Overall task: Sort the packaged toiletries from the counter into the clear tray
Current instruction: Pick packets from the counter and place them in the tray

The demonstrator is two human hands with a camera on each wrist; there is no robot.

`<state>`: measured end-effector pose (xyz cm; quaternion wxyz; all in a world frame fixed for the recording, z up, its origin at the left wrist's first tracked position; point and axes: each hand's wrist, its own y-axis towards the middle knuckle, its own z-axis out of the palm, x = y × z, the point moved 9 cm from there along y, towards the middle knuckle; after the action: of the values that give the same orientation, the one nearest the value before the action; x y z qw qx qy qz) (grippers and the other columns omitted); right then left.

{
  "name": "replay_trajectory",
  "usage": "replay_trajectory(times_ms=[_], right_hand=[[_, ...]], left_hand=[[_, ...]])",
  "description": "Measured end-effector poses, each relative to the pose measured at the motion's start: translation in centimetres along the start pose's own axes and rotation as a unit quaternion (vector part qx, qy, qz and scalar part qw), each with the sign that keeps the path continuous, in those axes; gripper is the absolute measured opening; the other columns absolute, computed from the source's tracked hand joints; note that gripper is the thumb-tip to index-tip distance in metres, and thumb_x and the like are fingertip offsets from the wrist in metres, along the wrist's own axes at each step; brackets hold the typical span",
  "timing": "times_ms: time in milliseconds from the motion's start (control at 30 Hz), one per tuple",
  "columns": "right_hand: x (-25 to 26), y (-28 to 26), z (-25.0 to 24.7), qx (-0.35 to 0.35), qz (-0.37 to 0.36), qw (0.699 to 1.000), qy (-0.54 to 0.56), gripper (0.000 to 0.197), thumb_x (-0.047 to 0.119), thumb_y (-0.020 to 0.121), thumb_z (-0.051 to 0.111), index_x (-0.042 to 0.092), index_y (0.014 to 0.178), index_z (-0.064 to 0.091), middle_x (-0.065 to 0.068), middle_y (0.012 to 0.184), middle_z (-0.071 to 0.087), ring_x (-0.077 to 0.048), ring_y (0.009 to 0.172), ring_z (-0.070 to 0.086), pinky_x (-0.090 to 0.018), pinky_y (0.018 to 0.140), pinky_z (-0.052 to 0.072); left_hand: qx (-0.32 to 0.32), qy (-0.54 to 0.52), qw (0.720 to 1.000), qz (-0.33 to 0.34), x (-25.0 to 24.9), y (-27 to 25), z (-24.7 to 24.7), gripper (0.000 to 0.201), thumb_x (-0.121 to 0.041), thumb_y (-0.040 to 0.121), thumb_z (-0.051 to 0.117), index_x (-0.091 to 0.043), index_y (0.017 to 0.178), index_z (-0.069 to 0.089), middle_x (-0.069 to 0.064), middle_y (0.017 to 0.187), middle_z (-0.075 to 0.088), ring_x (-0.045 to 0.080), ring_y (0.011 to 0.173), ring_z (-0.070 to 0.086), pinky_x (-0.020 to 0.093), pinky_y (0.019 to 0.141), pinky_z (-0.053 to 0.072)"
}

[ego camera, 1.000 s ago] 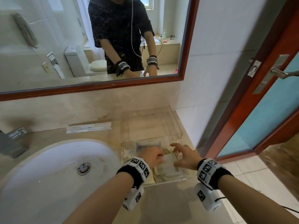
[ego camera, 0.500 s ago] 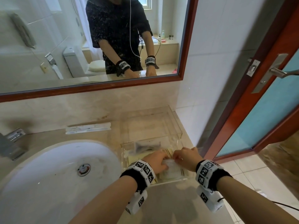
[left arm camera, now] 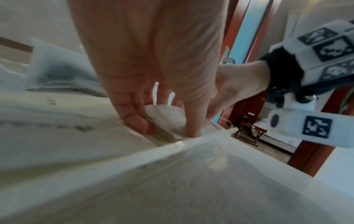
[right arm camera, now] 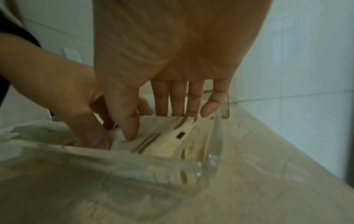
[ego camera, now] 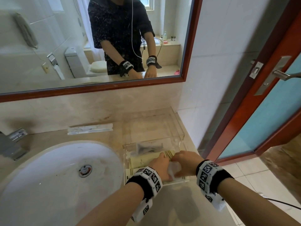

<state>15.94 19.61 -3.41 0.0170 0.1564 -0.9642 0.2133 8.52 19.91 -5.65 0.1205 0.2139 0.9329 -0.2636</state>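
The clear tray (ego camera: 179, 128) stands on the counter right of the sink. Both hands are in its near end. My left hand (ego camera: 160, 167) pinches a small white packet (ego camera: 175, 168) between thumb and fingers (left arm camera: 138, 121), low against the tray's front wall. My right hand (ego camera: 185, 162) presses down on the same packet (right arm camera: 162, 128) with its thumb and straight fingers (right arm camera: 178, 106). Under them lie a pale yellow striped packet (ego camera: 143, 161) and a packet with a dark item (ego camera: 146, 149). A long white packet (ego camera: 90, 128) lies on the counter by the backsplash.
The white sink (ego camera: 57, 168) fills the counter's left side, with a metal faucet (ego camera: 11, 144) at its far left. A mirror (ego camera: 97, 46) hangs above. The wall and a red door (ego camera: 260, 95) stand close on the right.
The two hands have drawn together and sunk into the near end of the tray. The right hand's spread fingers now point down onto the white packet.
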Motion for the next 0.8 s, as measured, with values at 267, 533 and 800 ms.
replay_trajectory(times_ms=[267,533,800], right_hand=[[-0.4,0.5,-0.1,0.000,0.005,0.999,-0.051,0.057,0.049,0.072,0.072,0.028,0.124,0.060,0.004,0.117,0.060,-0.018,0.113,0.046,-0.032,0.090,0.039],[-0.9,0.5,-0.2,0.019,0.070,0.997,0.017,0.036,0.018,0.089,0.050,0.021,0.122,0.063,-0.006,0.123,0.059,-0.025,0.112,0.059,-0.034,0.095,0.049],[-0.8,0.3,-0.3,0.013,0.112,0.994,0.007,0.038,0.010,0.088,0.044,0.022,0.119,0.062,-0.003,0.123,0.061,-0.023,0.113,0.059,-0.032,0.092,0.049]], left_hand=[[-0.001,-0.010,1.000,0.010,0.2,-0.6,-1.0,0.059,-0.028,0.072,0.076,-0.017,0.124,0.050,0.005,0.125,0.049,0.030,0.108,0.058,0.040,0.089,0.052],[-0.013,-0.055,0.998,-0.018,0.9,-0.8,-0.5,0.042,-0.017,0.084,0.065,-0.012,0.125,0.055,0.011,0.131,0.044,0.035,0.112,0.056,0.042,0.096,0.049],[-0.009,-0.075,0.997,-0.034,0.3,-1.2,1.0,0.057,-0.019,0.082,0.068,-0.008,0.133,0.045,0.013,0.134,0.034,0.034,0.111,0.054,0.041,0.098,0.046]])
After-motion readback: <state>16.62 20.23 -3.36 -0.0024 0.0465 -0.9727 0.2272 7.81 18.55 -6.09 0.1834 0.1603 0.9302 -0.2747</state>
